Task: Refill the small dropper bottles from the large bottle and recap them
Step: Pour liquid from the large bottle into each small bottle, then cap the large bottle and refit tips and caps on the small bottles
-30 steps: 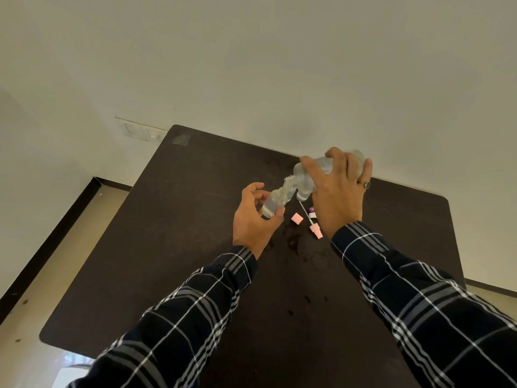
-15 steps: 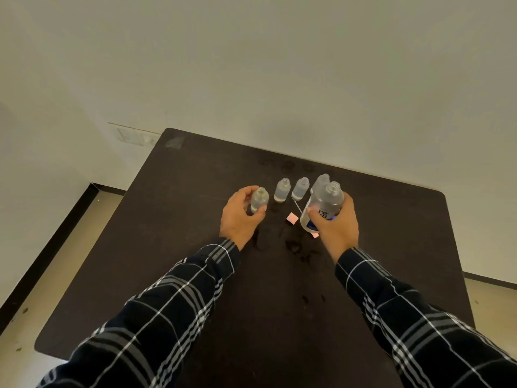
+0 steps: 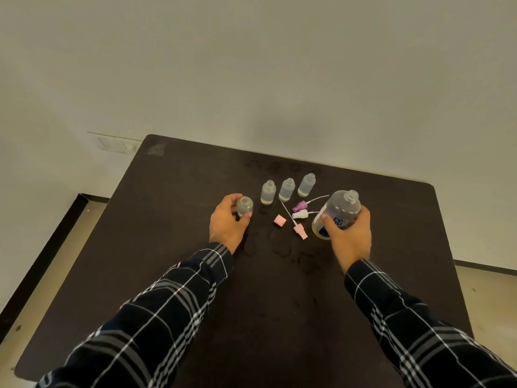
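Head view: my left grip (image 3: 228, 224) curls round one small dropper bottle (image 3: 244, 206), my right grip (image 3: 351, 238) round the large bottle (image 3: 340, 212); both upright on the bench (image 3: 167, 247), uncapped, presumably against spilling.

Three small bottles (image 3: 286, 189) stand in a row at the back. In front of them the caps (image 3: 300, 215) lie spread out between the left grip (image 3: 226, 225) and the right grip (image 3: 351, 239), so that way is crowded. The counter (image 3: 167, 247) nearer the person and out to both sides has wide room.
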